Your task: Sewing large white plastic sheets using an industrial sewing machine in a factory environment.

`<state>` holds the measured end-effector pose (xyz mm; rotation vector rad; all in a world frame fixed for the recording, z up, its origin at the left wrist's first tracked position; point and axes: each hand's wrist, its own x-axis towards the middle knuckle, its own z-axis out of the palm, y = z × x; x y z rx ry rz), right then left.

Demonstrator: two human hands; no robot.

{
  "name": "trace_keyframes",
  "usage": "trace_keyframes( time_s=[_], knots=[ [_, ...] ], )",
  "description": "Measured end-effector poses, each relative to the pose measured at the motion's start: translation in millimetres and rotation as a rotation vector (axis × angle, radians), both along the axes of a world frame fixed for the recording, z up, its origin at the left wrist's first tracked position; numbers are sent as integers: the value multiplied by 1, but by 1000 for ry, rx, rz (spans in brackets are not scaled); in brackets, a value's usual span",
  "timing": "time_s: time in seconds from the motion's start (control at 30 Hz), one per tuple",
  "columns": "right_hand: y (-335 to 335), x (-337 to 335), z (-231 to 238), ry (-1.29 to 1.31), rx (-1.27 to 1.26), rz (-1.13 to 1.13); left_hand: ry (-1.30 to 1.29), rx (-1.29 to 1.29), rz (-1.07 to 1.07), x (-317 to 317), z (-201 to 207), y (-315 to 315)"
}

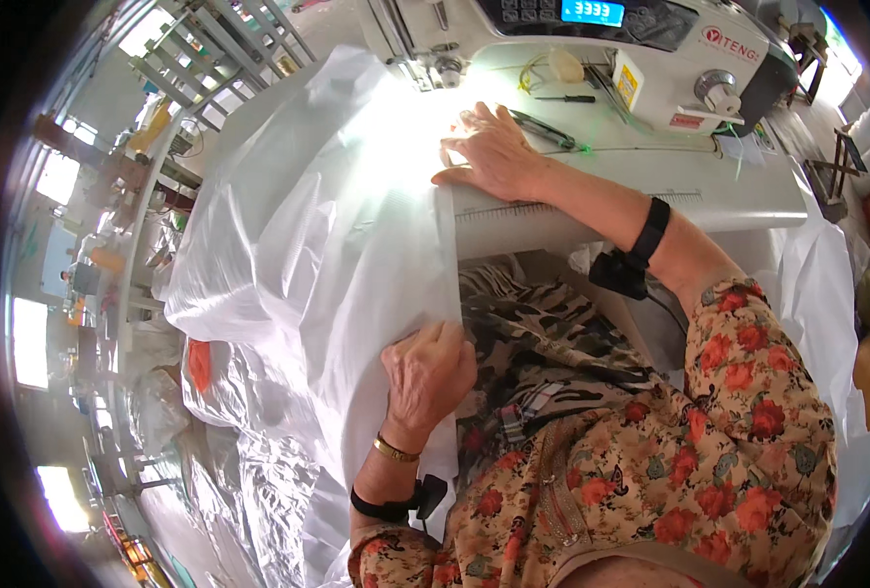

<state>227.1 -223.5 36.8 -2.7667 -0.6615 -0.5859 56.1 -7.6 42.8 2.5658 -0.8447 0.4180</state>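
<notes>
White, shiny sheet fabric [298, 216] spreads over the left side of the sewing machine [601, 59] and hangs down beside my lap. My left hand [430, 374] is closed on the fabric's right edge, just above my lap. Farther up, my right hand [494, 155] lies with fingers apart by the same edge, close to the needle area. Its thumb touches the cloth; bright lamp glare washes out the fingertips' surroundings. The presser foot [445, 71] stands just beyond that hand, and I cannot tell whether it is raised or down.
Thread snips [543, 129] and a small dark screwdriver [565, 98] lie on the machine bed, right of my right hand. A ruler strip [498, 210] runs along the front edge. Metal racks [214, 59] stand at far left. More white sheeting [812, 294] hangs at the right.
</notes>
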Motion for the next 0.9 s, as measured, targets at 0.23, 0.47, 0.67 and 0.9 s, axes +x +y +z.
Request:
trace_keyframes(
  time_s=[0.23,0.47,0.67,0.9],
  knots=[
    [0,0,3,120,95,41,-15,173,36,48,18,-10],
    [-1,7,-9,-5,91,11,-38,222,-52,116,25,-32],
    [1,14,-9,53,52,-20,-7,264,31,151,35,-52],
    [-2,18,-17,-22,24,-36,74,212,6,107,47,-40]
  ],
)
